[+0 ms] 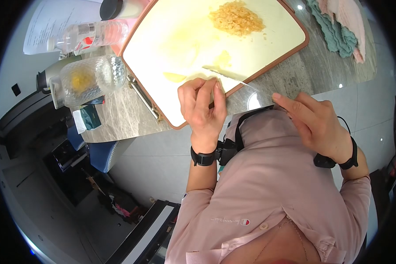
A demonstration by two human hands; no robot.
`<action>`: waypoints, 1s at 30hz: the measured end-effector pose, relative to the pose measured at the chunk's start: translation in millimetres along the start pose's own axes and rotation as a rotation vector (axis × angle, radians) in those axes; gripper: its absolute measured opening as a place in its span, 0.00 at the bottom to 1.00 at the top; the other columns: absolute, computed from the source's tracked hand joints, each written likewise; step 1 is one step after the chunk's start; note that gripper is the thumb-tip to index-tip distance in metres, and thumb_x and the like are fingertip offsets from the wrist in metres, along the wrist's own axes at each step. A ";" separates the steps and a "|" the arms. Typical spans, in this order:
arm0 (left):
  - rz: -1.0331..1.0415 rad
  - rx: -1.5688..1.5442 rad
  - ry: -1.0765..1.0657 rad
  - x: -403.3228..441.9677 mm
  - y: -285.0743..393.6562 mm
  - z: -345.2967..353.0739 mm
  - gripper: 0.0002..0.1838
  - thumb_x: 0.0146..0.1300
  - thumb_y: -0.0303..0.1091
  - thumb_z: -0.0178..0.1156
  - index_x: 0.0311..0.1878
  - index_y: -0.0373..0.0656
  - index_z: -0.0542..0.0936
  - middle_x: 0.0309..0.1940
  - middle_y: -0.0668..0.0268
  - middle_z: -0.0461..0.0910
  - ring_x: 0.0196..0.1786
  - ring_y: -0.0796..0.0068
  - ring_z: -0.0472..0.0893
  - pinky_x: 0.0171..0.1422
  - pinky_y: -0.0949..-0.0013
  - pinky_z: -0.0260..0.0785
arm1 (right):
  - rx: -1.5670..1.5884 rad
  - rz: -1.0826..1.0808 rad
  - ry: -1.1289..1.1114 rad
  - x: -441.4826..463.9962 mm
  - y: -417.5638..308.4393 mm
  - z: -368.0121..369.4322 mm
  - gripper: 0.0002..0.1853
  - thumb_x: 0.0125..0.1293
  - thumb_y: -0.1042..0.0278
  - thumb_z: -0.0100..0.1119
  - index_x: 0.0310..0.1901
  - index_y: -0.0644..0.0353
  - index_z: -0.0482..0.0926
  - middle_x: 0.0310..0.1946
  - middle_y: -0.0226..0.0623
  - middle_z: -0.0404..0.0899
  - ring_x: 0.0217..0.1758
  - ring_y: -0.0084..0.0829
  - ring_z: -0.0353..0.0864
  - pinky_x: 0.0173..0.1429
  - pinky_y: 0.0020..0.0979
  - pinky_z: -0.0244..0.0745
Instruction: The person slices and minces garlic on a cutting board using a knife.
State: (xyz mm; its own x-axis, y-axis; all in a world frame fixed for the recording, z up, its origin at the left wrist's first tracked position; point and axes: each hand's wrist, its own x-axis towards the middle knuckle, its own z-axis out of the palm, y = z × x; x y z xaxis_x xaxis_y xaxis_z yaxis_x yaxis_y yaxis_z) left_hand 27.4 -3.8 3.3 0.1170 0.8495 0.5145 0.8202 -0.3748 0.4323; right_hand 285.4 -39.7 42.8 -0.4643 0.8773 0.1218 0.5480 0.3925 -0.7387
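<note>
A kitchen knife (pixel 233 77) is in my right hand (pixel 314 119), its handle mostly hidden by the fingers. The blade points left across the near edge of the white cutting board (pixel 163 48), which has a brown rim. My left hand (pixel 202 103) is over the board's near edge, fingers bent and close together beside the blade; what they hold, if anything, is hidden. To its left lies a pale yellow slice (pixel 174 77). Just beyond the blade is a small pale yellow patch of food (pixel 223 58). A heap of finely chopped yellowish food (pixel 237 18) sits at the far side.
Left of the board are a clear plastic bottle (pixel 94 36), a textured glass jug (pixel 92 80) with something yellow inside, and a green-and-white packet (pixel 88 118). Green and pink cloths (pixel 339 31) lie at the far right of the grey marbled table (pixel 121 116).
</note>
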 end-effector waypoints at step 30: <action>0.005 -0.006 0.020 -2.1 -2.0 0.6 0.08 0.59 0.19 0.67 0.42 0.37 0.85 0.39 0.59 0.80 0.42 0.62 0.78 0.45 0.64 0.72 | -0.028 0.026 0.024 -5.6 -7.3 1.2 0.30 0.57 0.82 0.60 0.65 0.60 0.77 0.28 0.36 0.72 0.23 0.36 0.76 0.24 0.35 0.72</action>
State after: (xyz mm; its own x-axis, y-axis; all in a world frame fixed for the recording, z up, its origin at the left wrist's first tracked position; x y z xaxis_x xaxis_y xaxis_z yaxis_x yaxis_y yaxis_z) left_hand 25.8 -4.6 1.0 0.1093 0.8401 0.5314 0.8164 -0.3808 0.4341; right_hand 283.2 -47.8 46.7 -0.4330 0.8935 0.1188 0.5789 0.3767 -0.7232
